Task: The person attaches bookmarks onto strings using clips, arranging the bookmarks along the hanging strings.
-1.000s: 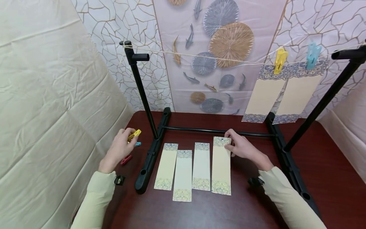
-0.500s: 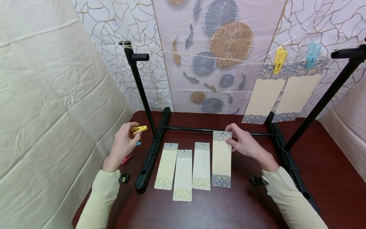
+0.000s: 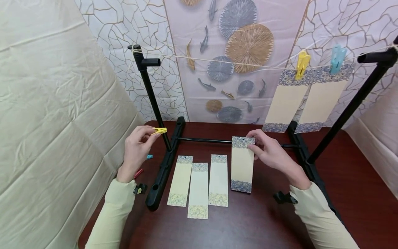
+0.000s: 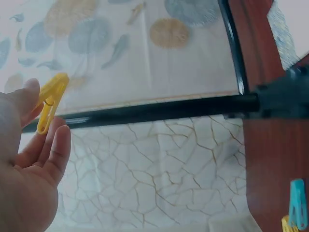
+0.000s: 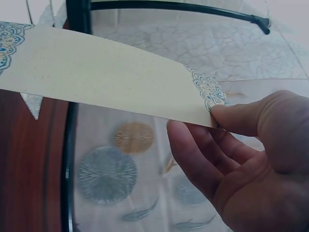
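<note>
The left hand (image 3: 136,150) pinches a small yellow plastic clothespin (image 3: 160,130), its grip closed by thumb and fingers; the pin juts past the fingertips, near the left upright of a black tubular frame (image 3: 150,93). The right hand (image 3: 276,155) holds a cream rectangular card with blue-patterned ends (image 3: 242,164) — thumb on the front, fingers behind, clamped at the upper right corner, so that the card extends below and to the left of the grip. I cannot tell whether its lower edge touches the dark red-brown bench (image 3: 224,235). Just left of it lie three pale patterned cards (image 3: 218,180). Outside the frame's left foot lie a blue clothespin (image 3: 149,156) and a red one (image 3: 138,173). Above, near the right upright, two cream patterned cards (image 3: 284,103) hang from a thin pale string (image 3: 192,58) — one under a yellow peg (image 3: 302,65), one under a light-blue peg (image 3: 338,59).
</note>
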A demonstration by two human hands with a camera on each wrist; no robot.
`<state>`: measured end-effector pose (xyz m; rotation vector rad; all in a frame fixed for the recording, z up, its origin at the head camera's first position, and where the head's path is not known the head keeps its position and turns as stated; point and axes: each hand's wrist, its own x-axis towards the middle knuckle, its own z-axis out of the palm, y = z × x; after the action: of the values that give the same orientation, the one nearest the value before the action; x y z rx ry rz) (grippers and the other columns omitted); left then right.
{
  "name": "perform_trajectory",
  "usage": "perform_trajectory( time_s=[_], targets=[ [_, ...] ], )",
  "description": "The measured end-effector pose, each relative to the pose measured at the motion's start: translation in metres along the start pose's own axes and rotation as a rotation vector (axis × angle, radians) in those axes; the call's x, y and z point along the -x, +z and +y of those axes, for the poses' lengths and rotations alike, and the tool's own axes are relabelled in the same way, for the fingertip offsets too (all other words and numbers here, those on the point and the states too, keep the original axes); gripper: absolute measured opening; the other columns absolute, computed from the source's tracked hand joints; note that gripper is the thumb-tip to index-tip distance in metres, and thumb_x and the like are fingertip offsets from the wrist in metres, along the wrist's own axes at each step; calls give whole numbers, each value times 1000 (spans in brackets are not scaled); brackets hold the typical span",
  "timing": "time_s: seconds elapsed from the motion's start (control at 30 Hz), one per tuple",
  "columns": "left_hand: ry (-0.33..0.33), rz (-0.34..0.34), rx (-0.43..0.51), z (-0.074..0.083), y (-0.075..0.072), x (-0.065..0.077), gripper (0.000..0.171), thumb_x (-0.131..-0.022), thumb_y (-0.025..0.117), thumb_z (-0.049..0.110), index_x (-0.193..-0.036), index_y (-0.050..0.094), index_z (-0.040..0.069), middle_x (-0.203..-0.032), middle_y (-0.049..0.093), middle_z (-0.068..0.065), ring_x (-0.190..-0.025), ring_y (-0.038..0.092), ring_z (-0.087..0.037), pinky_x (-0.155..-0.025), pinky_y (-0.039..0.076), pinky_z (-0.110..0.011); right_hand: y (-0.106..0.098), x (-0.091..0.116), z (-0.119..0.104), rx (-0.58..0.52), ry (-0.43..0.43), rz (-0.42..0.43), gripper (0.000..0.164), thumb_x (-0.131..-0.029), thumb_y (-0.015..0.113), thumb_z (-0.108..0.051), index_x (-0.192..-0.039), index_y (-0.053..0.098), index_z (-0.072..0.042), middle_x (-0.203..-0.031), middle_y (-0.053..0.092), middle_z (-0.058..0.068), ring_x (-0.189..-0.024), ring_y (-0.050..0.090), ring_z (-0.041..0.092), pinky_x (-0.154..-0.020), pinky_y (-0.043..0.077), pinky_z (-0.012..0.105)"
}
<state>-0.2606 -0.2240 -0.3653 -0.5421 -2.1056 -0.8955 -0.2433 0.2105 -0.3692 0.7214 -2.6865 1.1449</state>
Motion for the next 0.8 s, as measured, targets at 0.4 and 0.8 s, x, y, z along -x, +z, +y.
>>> perform_trajectory(
  time_s=[0.4,0.8],
  targets=[
    [113,62,187,31,12,-25,13,-80,76,0,-92,78,4,-99,68,-13,-90,62,-23,-74,45,-10,-21,4,-12,37,-90,111,30,-97,61,-10,-125,53,-13,-73,58,7,-58,59,4,-53,47,27],
    [149,-47,303,61,18,-52,8,-81,77,2,-88,74,5,-98,68,-9,-78,59,-9,-63,46,-14,-43,1,-26,66,-151,190,32,-95,62,-5,-126,56,-10,-72,57,7,-55,57,2,-56,48,22]
  ],
)
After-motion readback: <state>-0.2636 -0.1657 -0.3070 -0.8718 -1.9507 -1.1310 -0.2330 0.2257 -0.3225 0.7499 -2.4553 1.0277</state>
